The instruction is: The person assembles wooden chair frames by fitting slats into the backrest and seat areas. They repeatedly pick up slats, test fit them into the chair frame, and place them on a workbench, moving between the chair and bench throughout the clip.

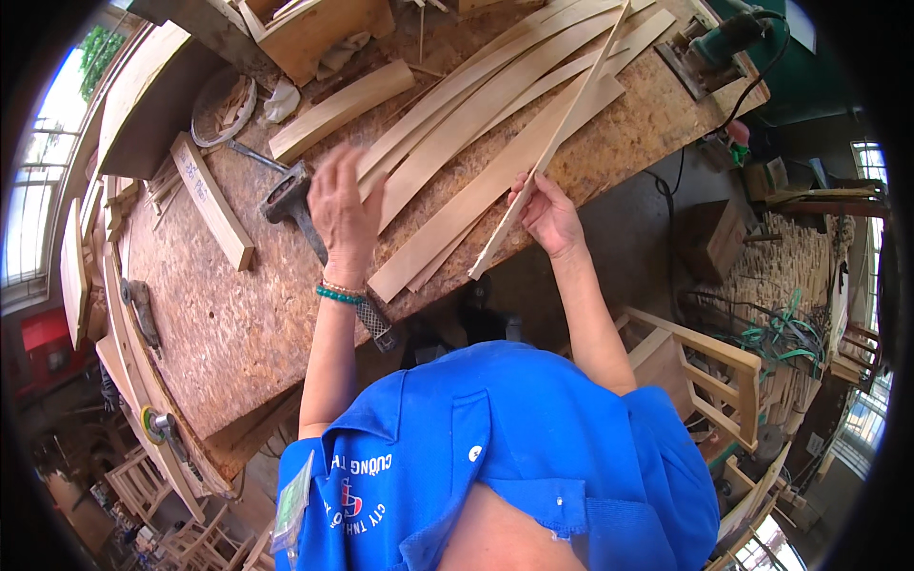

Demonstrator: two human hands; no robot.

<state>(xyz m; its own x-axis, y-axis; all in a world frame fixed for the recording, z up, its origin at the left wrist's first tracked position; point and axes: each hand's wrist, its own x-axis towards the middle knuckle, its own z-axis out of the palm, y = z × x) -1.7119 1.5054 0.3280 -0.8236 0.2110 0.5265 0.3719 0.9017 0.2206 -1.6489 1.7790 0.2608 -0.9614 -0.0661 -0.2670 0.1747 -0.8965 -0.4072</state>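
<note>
My right hand [550,217] is closed around the lower part of a long, thin wooden strip [577,105], which slants up and away to the right over the bench. The strip's near end is ragged. My left hand [343,205] is raised above the bench, somewhat smeared by motion, with its thumb apart from the fingers and nothing seen in it. Under and beside it lies a hammer [287,195] with a dark head and a textured grip, its handle partly covered by my hand and wrist. Between my hands, several flat wooden slats [447,233] lie fanned out, some overlapping.
The worn wooden workbench [228,333] slants across the view. A curved wooden block [343,109] and a marked board [211,202] lie toward its far left. A corded power tool [719,48] stands at the far right corner. A wooden frame [709,371] is right of my body.
</note>
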